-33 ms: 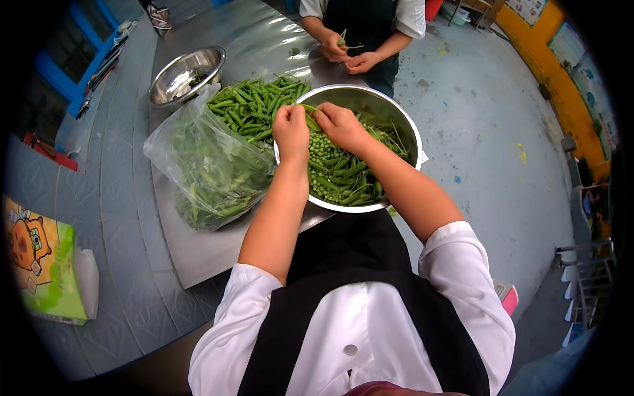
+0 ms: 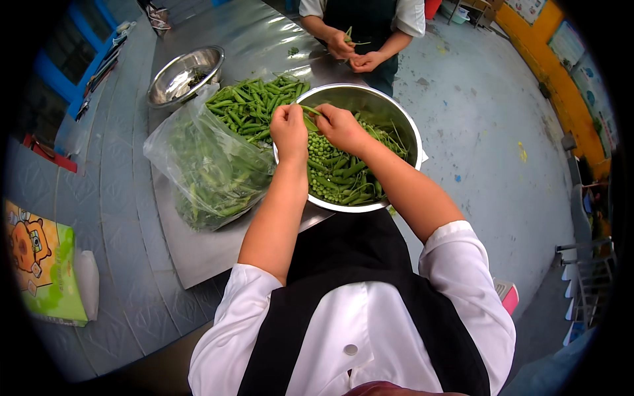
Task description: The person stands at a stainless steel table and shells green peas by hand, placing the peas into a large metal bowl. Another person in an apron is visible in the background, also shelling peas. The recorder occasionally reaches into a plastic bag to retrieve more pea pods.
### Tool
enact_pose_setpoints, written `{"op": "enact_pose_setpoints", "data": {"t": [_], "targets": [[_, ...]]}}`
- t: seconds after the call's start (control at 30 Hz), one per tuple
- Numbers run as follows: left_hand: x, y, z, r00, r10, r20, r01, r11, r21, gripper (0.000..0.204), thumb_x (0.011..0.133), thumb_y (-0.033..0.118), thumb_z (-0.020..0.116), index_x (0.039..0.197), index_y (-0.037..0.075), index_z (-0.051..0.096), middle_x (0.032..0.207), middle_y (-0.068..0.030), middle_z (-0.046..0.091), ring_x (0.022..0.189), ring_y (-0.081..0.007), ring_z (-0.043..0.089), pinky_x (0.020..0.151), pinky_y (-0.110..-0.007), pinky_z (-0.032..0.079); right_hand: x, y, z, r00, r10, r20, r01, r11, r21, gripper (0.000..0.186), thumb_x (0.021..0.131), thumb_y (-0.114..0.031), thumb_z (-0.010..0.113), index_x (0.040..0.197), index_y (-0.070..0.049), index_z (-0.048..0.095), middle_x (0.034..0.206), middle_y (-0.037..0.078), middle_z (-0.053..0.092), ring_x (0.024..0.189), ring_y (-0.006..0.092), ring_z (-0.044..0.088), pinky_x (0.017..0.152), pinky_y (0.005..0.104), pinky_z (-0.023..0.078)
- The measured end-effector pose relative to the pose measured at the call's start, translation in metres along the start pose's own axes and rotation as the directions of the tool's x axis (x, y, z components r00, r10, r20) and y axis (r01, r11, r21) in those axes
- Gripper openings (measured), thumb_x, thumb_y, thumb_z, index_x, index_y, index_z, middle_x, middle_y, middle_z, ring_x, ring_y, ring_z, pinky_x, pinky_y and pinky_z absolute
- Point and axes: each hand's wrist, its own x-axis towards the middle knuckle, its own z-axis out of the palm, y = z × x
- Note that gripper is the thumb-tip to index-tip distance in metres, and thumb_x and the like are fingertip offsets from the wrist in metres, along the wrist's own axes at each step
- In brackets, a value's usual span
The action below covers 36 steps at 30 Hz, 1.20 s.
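Over the left rim of a large steel bowl (image 2: 413, 125), both my hands hold a green pea pod (image 2: 309, 109) between them. My left hand (image 2: 289, 132) is closed in a pinch on the pod's left end. Opposite it, my right hand (image 2: 340, 127) pinches the right end; the fingertips are partly hidden. In the bowl below lie loose shelled peas (image 2: 322, 150), whole-looking pods (image 2: 350, 173) and thin green strands by the right wall. Left of the bowl, a heap of pea pods (image 2: 247, 102) rests on the steel table (image 2: 191, 254).
A clear plastic bag (image 2: 211, 158) of green pods lies beside the heap. Behind it stands a smaller steel bowl (image 2: 181, 76) with dark scraps. Across the table, a co-worker's hands (image 2: 353, 53) hold a green pod. At far left is a colourful printed package (image 2: 46, 264).
The co-worker's hands have shifted slightly to the right. My hands stay nearly in place on the pod, with the left one a touch further left.
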Motion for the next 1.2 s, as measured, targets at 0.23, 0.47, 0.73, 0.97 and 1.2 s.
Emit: {"op": "enact_pose_setpoints", "data": {"t": [0.23,0.47,0.73,0.97,1.2], "targets": [[0.001,0.004,0.006,0.993,0.076,-0.085,-0.095,0.965,-0.243,0.011,0.083,0.007,0.045,0.090,0.000,0.042,0.079,-0.0063,0.053,0.067,-0.0107,0.049,0.062,-0.025,0.042,-0.018,0.035,0.028,0.902,-0.121,0.413,0.310,0.850,-0.427,0.021,0.076,-0.018,0.054,0.092,-0.004,0.058,0.083,0.016,0.059,0.081,0.0338,0.057,0.073,0.0422,0.047],[-0.003,0.013,0.001,0.998,0.064,0.011,-0.058,0.950,-0.308,0.014,0.082,0.003,0.039,0.096,0.000,0.039,0.078,-0.0089,0.049,0.069,-0.0170,0.051,0.067,-0.031,0.047,-0.023,0.014,0.056,0.872,0.290,0.395,0.063,0.733,-0.677,0.029,0.075,-0.027,0.056,0.097,-0.008,0.057,0.093,0.012,0.062,0.089,0.0277,0.060,0.074,0.0406,0.047],[-0.009,0.023,0.002,0.999,-0.036,-0.002,0.034,0.964,-0.265,0.014,0.084,0.016,0.047,0.086,0.003,0.048,0.058,0.0013,0.035,0.050,-0.0072,0.033,0.045,-0.023,0.030,-0.016,0.036,0.043,0.940,0.214,0.265,-0.101,0.918,-0.384,0.028,0.070,-0.015,0.058,0.096,-0.006,0.051,0.090,0.016,0.061,0.083,0.0313,0.059,0.070,0.0391,0.046],[-0.008,0.020,0.003,0.995,-0.046,-0.085,0.016,0.945,-0.328,0.018,0.089,0.022,0.048,0.090,0.004,0.048,0.052,0.0056,0.031,0.043,-0.0030,0.025,0.039,-0.021,0.019,-0.012,0.013,0.023,0.946,0.287,0.148,-0.179,0.848,-0.499,0.030,0.078,-0.029,0.053,0.094,-0.004,0.058,0.087,0.018,0.062,0.084,0.0311,0.060,0.073,0.0402,0.047],[-0.004,0.013,0.004,0.996,0.031,-0.083,-0.054,0.957,-0.284,0.019,0.088,0.022,0.054,0.093,0.004,0.049,0.058,0.0052,0.037,0.045,-0.0026,0.029,0.039,-0.019,0.022,-0.013,0.012,0.042,0.903,0.368,0.220,-0.210,0.826,-0.523,0.042,0.074,-0.034,0.057,0.098,0.001,0.057,0.094,0.020,0.061,0.090,0.0298,0.060,0.076,0.0403,0.047]]}}
